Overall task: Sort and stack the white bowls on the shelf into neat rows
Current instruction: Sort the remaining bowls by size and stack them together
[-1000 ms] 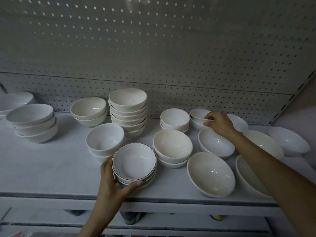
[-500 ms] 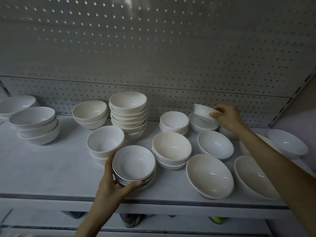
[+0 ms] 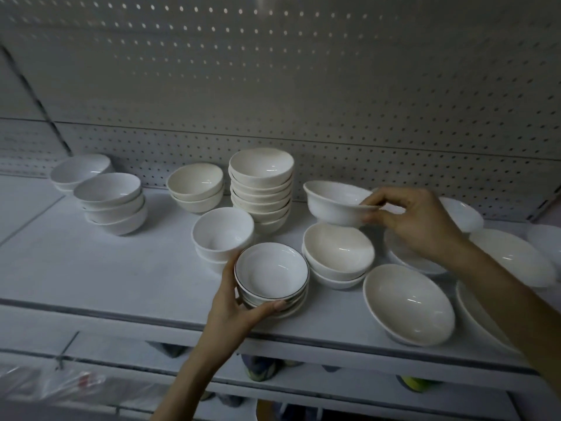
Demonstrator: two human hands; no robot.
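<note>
My left hand [image 3: 232, 305] grips a short stack of dark-rimmed white bowls [image 3: 271, 273] near the front of the shelf [image 3: 106, 268]. My right hand [image 3: 416, 221] pinches the rim of a small white bowl [image 3: 335, 203] and holds it in the air, tilted, above the back row. Below it sits a cream pair of stacked bowls [image 3: 338, 253]. A tall stack of cream bowls [image 3: 261, 189] stands at the back, with a deep white bowl stack [image 3: 223, 233] in front of it.
At the left stand a three-bowl white stack [image 3: 110, 203], a lone bowl [image 3: 79, 171] and a cream pair [image 3: 195, 188]. Wide shallow bowls [image 3: 408, 303] crowd the right end. A pegboard wall [image 3: 273, 86] backs the shelf. A lower shelf [image 3: 334, 387] shows underneath.
My right hand lifted the small white bowl off the back row and carried it leftward through the air. My left hand kept its grip on the dark-rimmed stack. The camera swung to the left.
</note>
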